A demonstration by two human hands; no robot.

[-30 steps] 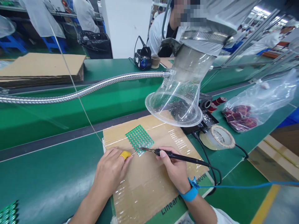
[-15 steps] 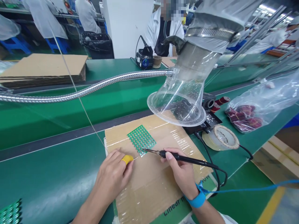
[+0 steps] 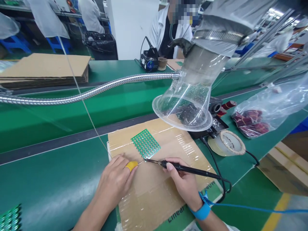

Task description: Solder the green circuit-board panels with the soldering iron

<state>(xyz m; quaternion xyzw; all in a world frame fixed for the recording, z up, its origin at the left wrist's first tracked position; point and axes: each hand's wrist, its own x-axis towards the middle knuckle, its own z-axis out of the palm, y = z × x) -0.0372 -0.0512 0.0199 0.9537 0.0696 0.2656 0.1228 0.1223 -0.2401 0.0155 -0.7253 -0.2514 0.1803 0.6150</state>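
Toward the far edge of the cardboard (image 3: 144,195), somewhat left of its middle, lies the board (image 3: 146,142), a green panel packed with small rows, set askew with one corner pointing to the near side. Both hands are close to that near corner. The left hand (image 3: 117,175) rests over the cardboard's left edge, near the board but apart from it; its grip is together, pinched on a thin wire (image 3: 140,163) that sticks out past a yellow cot (image 3: 132,165) on one finger toward the corner. A fine strand (image 3: 92,121) slopes down to the back of this hand; whether it is the same wire is hidden. The right hand (image 3: 185,181), right of the board and a little nearer, has its grip clamped on the iron (image 3: 192,169). The iron's tip is at the board's near corner, beside the wire's end; whether they touch is too small to tell. A blue strap (image 3: 202,210) circles the right wrist. Above the cardboard's far right corner hangs a clear hood (image 3: 184,109). Right of the cardboard, on the counter (image 3: 60,183), stands a round pot (image 3: 216,147). More green panels (image 3: 11,219) lie at the counter's near left corner.
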